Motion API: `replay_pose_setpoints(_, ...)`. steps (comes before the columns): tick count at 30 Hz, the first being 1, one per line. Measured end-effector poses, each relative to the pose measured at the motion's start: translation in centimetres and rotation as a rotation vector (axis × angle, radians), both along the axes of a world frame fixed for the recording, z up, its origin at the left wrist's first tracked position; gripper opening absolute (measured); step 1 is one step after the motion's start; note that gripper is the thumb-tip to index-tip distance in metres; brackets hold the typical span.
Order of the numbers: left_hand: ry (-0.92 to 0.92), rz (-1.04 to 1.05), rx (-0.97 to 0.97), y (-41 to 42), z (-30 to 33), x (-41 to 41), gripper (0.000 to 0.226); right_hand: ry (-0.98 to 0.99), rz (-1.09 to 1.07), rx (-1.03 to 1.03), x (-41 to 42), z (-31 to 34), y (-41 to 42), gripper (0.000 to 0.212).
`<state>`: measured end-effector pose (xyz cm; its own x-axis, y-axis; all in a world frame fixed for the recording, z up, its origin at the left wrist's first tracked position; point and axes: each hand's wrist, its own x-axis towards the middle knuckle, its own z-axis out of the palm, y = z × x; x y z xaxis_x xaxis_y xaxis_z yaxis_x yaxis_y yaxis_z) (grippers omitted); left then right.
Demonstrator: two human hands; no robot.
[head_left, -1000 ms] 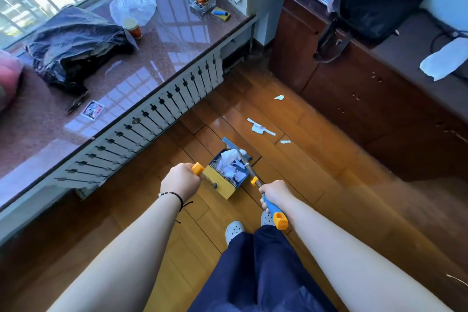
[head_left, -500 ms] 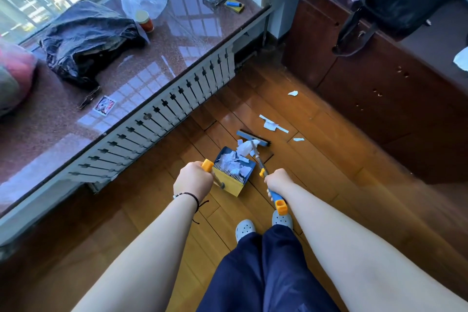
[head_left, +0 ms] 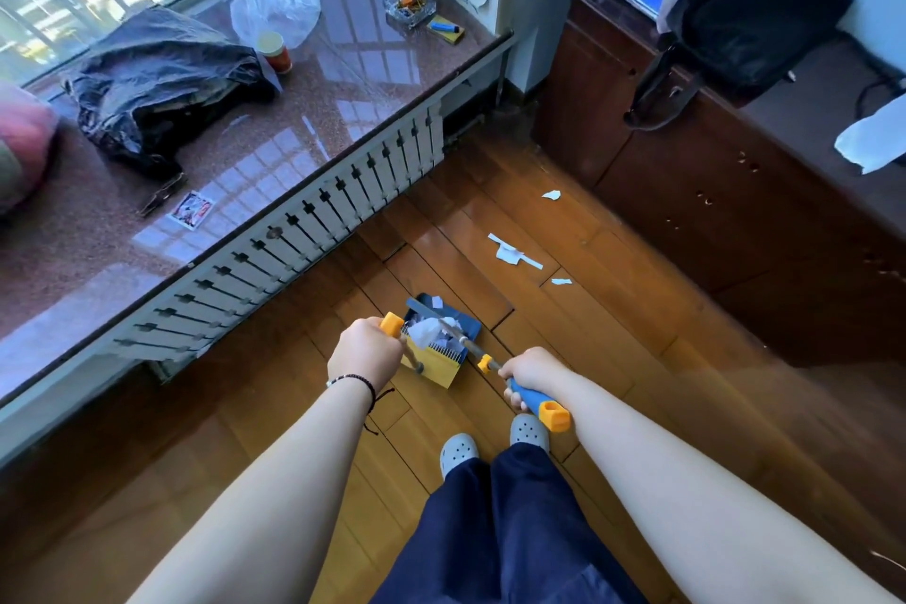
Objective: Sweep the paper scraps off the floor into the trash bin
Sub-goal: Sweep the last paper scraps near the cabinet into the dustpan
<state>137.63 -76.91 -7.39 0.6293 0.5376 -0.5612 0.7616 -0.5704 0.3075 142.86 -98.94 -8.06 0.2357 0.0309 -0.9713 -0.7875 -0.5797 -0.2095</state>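
The left hand (head_left: 365, 351) clamps the dustpan (head_left: 438, 344) handle and the right hand (head_left: 528, 375) the broom (head_left: 495, 365) handle, while featherlight, flutter-prone paper scraps (head_left: 512, 253) lie ahead on the floor (head_left: 613, 319), likely best coaxed with gentle strokes.

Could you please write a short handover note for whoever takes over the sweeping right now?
Left hand grips the dustpan handle; right hand grips the broom handle.
The broom head lies across the dustpan, which sits on the floor and holds a pile of scraps.
Left: loose scraps on the floor near the cabinet, then emptying; no trash bin is in view.
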Motion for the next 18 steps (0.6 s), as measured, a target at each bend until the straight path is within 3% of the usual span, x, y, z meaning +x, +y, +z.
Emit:
replay_pose_setpoints(11, -0.075, 0.021, -0.011, 0.3, 0.6, -3.2, 0.015, -0.095, 0.007, -0.006, -1.6, 3.1, 0.7, 0.005)
replay_pose_setpoints(18, -0.086, -0.034, -0.018, -0.2, 0.8, -2.6, 0.018, -0.146, -0.001, -0.043, -1.3, 3.4, -0.8, 0.012)
